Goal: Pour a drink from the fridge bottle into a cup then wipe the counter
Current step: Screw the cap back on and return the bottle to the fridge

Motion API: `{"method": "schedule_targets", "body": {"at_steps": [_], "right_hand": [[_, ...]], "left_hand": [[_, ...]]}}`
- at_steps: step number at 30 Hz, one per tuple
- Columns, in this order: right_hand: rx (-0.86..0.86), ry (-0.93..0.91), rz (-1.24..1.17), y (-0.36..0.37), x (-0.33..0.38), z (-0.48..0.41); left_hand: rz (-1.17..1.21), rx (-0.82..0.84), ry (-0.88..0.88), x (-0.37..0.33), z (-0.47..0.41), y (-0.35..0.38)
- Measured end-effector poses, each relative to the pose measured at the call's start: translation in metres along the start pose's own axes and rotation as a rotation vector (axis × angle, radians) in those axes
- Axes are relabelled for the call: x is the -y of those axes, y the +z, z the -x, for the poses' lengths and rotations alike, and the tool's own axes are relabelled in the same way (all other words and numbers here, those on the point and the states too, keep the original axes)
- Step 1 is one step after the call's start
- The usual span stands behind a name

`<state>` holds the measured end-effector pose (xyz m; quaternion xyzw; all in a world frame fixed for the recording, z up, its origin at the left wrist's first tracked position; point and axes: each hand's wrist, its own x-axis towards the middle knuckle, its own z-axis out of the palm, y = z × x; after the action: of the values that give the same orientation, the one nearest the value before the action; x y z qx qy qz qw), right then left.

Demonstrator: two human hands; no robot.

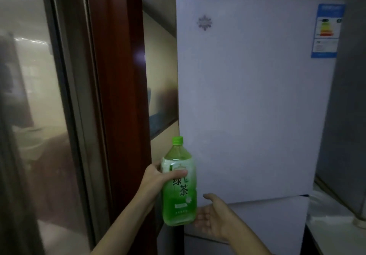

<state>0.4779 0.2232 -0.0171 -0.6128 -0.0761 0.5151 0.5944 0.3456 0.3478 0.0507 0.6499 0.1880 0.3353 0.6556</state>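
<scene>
A green tea bottle [179,187] with a green cap stands upright in the air in front of the fridge's left edge. My left hand [156,177] grips it around the upper label. My right hand [214,216] is open, palm toward the bottle, just right of its base, fingers near or touching the lower edge of the upper fridge door [251,100]. The white fridge's upper door looks shut. No cup is in view.
A dark red wooden door frame [118,96] and a frosted glass sliding door [33,106] stand to the left. A pale counter top [332,221] shows at the lower right beside the fridge, with a grey appliance or wall [348,135] above it.
</scene>
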Motion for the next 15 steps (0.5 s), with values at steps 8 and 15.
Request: {"method": "schedule_targets", "body": {"at_steps": [8,15], "right_hand": [[-0.071,-0.034,0.032,0.003,0.044,-0.02],[-0.087,-0.045,0.012,-0.006,0.063,-0.024]], "left_hand": [[0.098,0.077,0.026,-0.001,-0.065,0.001],[0.031,0.138,0.13,-0.001,-0.092,0.005]]}}
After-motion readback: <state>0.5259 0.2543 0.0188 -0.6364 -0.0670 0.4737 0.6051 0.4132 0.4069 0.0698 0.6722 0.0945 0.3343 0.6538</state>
